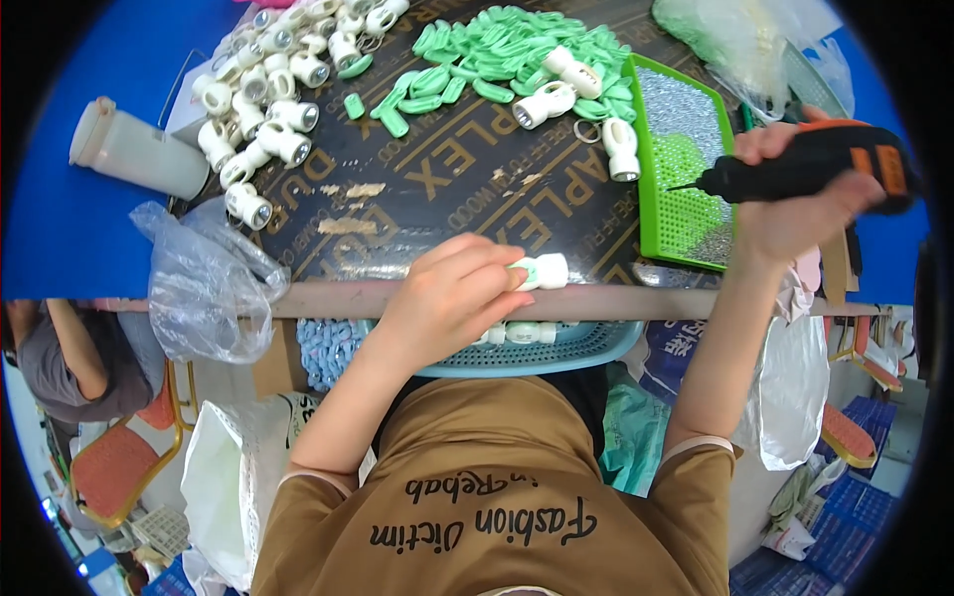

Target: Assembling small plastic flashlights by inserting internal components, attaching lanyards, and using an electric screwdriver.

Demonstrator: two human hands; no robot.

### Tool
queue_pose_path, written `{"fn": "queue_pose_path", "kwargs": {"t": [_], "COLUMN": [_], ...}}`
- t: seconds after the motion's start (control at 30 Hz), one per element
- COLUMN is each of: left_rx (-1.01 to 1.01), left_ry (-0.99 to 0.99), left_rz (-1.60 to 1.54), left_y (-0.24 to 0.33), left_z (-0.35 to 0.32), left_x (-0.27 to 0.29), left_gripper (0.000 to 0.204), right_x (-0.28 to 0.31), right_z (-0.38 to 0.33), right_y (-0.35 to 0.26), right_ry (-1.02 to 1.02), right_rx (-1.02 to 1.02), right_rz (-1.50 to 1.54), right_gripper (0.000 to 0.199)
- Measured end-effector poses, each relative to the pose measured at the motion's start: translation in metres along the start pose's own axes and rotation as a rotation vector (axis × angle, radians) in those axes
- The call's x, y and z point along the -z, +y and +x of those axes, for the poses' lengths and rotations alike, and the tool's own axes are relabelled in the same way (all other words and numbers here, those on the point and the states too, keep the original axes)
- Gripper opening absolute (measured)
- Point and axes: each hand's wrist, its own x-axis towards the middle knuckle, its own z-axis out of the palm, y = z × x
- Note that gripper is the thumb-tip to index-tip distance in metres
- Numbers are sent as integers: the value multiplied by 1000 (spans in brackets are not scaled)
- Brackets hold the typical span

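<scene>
While left hand [452,298] pinched white-green flashlight [542,271] at near table edge, right hand [795,194] gripped electric screwdriver [805,164] over green screw tray [686,159]. Finished white flashlights [263,109] heaped far left; green clips [497,55] unused.

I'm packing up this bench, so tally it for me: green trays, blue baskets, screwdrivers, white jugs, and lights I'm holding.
Green tray: 1
Blue basket: 1
Screwdriver: 1
White jug: 1
Held light: 1
Total: 5
</scene>
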Motion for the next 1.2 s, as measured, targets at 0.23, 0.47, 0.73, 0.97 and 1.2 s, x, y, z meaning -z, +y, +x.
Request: {"fn": "queue_pose_path", "kwargs": {"t": [0.23, 0.47, 0.73, 0.97, 1.2], "left_rx": [8, 33, 30, 51, 15], "left_ry": [1, -4, -90, -82, -181], "left_rz": [-1, -5, 84, 55, 123], "left_y": [-3, -1, 6, 9, 19], "left_z": [-3, -6, -4, -1, 23], "left_x": [0, 2, 3, -1, 13], "left_gripper": [20, 20, 21, 27, 34], "right_x": [-50, -21, 4, 1, 0], "right_z": [-33, -13, -3, -7, -5], "right_y": [-23, -29, 9, 11, 13], "right_ry": [-346, -248, 88, 163, 171], "right_rx": [-151, -66, 33, -20, -4], "right_rz": [296, 238, -60, -156, -138], "right_gripper": [95, 94, 81, 86, 83]}}
